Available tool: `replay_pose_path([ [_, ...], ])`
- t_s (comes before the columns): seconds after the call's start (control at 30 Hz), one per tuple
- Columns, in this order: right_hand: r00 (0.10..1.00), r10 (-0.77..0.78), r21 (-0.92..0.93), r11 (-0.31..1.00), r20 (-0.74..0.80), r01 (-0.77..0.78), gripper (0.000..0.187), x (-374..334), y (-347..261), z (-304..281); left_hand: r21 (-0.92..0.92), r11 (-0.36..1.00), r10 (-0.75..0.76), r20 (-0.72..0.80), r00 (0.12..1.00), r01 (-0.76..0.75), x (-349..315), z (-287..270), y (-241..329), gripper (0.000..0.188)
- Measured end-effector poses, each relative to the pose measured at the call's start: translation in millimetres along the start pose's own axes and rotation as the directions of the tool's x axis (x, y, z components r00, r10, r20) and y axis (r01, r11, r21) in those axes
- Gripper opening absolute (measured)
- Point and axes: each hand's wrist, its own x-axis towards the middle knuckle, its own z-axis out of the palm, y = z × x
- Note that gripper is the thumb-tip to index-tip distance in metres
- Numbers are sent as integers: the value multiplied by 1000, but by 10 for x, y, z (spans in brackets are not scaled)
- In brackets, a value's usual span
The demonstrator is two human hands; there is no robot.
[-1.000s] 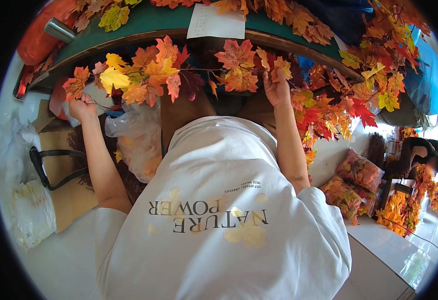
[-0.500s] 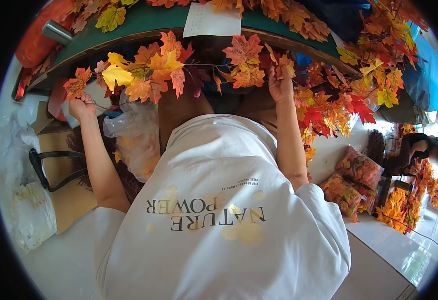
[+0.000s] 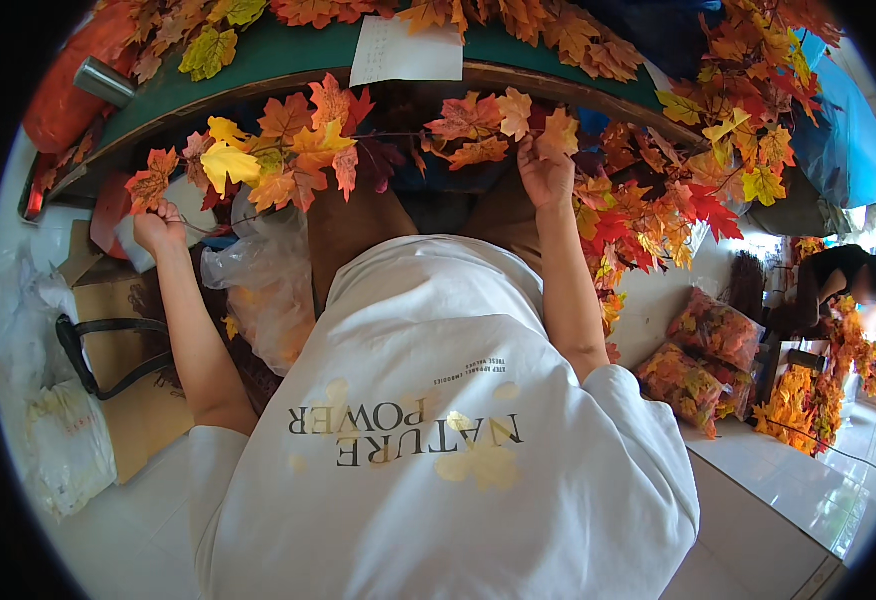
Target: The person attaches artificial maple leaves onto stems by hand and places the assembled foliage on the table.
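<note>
An artificial maple-leaf garland (image 3: 323, 145) in orange, yellow and red stretches between my hands, just off the table's front edge and above my lap. My left hand (image 3: 161, 230) is closed on the thin stem at the garland's left end, beside an orange leaf. Toward the other side, my right hand (image 3: 546, 178) is raised, its fingers pinched on the garland among orange leaves (image 3: 558, 134); the exact spot it grips is hidden. More leafy strands (image 3: 648, 215) hang down just right of that hand.
A green table (image 3: 288, 62) curves across ahead, with a white paper sheet (image 3: 407, 52) and leaf strands on it. A clear plastic bag (image 3: 268, 280) and a cardboard box (image 3: 123, 400) lie at left. Bagged leaves (image 3: 683, 390) and another person (image 3: 828, 280) are at right.
The view has shifted slightly. Leaves beside my right hand have turned and tilted, and that hand has moved a little left. My left hand keeps its hold on the stem.
</note>
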Motion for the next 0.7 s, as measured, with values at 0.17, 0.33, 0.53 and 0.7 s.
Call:
replay_pose_path([
  [0.17, 975, -208, -210, 959, -72, 189, 19, -76, 157, 160, -15, 1000, -3, 45, 999, 4, 91, -85, -16, 15],
  [0.33, 955, -171, -70, 985, -241, 159, 18, -18, 258, 102, 7, 1000, -24, 7, 1000, 24, 16, 7, -21, 15],
  [0.53, 982, -114, -48, 993, -149, 108, 15, 94, 321, 12, -17, 1000, -9, 81, 997, 10, -9, 53, -32, 15],
  [0.7, 989, -92, -87, 993, -113, 82, 18, -48, 317, 379, -27, 999, -37, 61, 997, 39, -25, 34, -77, 15],
])
